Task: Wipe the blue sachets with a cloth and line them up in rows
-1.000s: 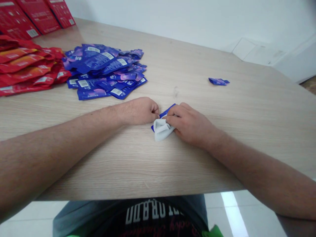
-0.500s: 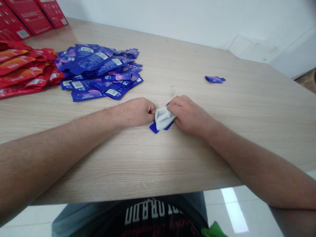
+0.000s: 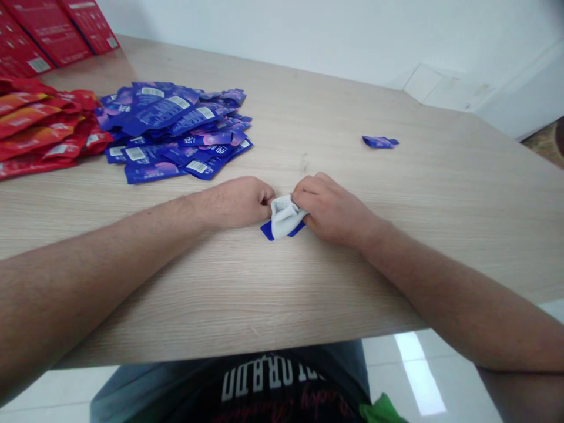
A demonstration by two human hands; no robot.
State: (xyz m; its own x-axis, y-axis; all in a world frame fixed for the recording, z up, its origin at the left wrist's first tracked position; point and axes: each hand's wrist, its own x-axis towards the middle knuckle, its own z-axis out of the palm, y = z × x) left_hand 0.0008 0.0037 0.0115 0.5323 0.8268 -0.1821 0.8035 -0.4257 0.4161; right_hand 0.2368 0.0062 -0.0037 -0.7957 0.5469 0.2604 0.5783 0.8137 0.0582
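Note:
A small white cloth (image 3: 285, 218) is bunched up between my two hands near the middle of the table. Under it lies a blue packet (image 3: 267, 230), mostly covered, with only its lower corners showing. My right hand (image 3: 324, 205) pinches the cloth at its right side. My left hand (image 3: 251, 201) is closed at the left edge of the cloth; its fingertips are tucked away, so what they grip cannot be made out.
Left of centre is a pile of blue packets (image 3: 171, 129), beside red packets (image 3: 48, 126). Red boxes (image 3: 53, 32) stand at the back left. One crumpled blue packet (image 3: 379, 142) lies at the right. A white wall (image 3: 308, 35) borders the table (image 3: 198, 311) behind.
The right hand and the white cloth have shifted slightly left, and less of the blue packet shows. The left hand stays almost in place.

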